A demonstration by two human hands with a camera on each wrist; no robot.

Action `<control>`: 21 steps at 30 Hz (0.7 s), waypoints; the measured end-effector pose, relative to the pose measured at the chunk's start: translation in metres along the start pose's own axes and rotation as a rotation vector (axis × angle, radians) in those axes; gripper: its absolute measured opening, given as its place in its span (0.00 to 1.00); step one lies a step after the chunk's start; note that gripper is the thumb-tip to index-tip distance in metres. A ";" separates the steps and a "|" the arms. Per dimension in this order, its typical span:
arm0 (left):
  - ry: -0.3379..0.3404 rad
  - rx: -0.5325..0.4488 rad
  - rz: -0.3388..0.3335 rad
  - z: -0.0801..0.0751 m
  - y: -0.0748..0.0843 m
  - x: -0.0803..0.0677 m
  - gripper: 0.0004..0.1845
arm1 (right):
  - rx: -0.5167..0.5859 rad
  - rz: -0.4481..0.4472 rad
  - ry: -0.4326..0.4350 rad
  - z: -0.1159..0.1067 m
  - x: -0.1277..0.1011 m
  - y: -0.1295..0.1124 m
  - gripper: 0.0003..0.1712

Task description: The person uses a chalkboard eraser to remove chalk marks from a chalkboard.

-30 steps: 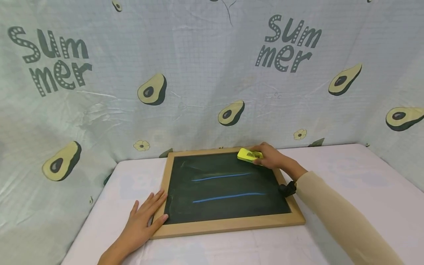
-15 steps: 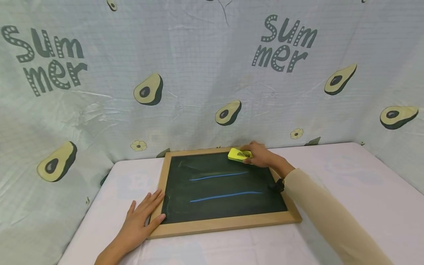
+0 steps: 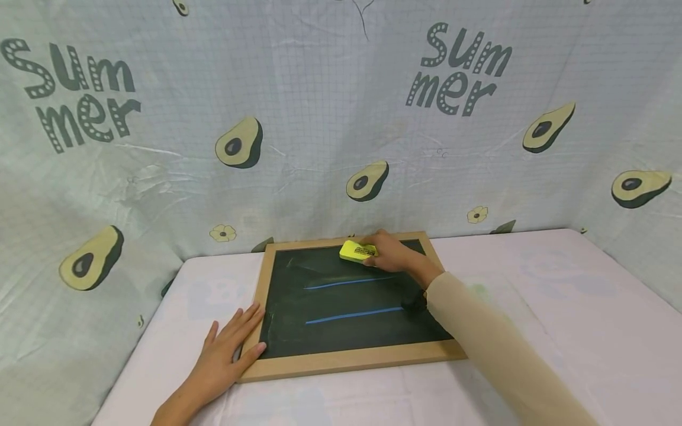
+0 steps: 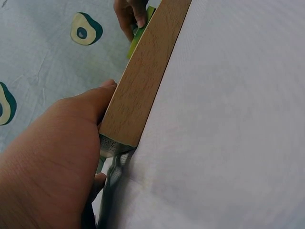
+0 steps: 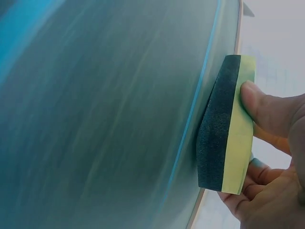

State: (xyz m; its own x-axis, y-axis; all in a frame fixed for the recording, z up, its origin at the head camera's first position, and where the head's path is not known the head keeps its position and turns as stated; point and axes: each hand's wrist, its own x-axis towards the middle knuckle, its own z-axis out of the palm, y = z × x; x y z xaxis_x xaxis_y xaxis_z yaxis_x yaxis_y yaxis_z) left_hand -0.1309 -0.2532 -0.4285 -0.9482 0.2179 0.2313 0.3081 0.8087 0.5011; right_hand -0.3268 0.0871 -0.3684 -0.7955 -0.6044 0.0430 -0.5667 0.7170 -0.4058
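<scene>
A wood-framed chalkboard (image 3: 298,337) lies on the table, with two blue lines drawn across it. My right hand (image 3: 391,251) grips a yellow eraser (image 3: 354,251) near the board's far edge, above the upper blue line (image 3: 346,283). In the right wrist view, the thumb and fingers pinch the yellow body of the eraser (image 5: 240,138), and its dark felt side faces the board. My left hand (image 3: 224,355) rests with spread, straight fingers on the left side of the frame. Its thumb lies near the front left corner, also seen in the left wrist view.
A white cloth covers the table (image 3: 533,284) around the board. Behind it hangs a pale curtain (image 3: 309,118) printed with avocados and "summer" lettering. The right sleeve (image 3: 490,337) crosses the board's right side and hides its front right corner. The lower blue line (image 3: 351,316) runs nearer the front.
My right hand has slid the eraser leftward along the board's far edge. The left hand stays on the frame. The head view has shifted slightly.
</scene>
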 end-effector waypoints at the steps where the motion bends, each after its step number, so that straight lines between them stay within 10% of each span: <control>1: 0.000 0.000 -0.001 0.000 0.000 0.000 0.33 | -0.004 -0.006 0.000 0.002 0.003 -0.003 0.28; 21: 0.001 0.003 0.003 0.000 0.001 0.000 0.34 | 0.020 0.025 -0.008 0.035 0.048 -0.057 0.27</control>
State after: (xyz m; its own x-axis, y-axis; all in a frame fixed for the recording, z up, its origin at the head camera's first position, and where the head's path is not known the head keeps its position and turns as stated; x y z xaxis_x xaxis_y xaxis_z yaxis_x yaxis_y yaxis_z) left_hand -0.1306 -0.2528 -0.4277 -0.9473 0.2195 0.2333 0.3103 0.8099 0.4978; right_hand -0.3254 0.0052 -0.3750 -0.8077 -0.5891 0.0251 -0.5420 0.7250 -0.4251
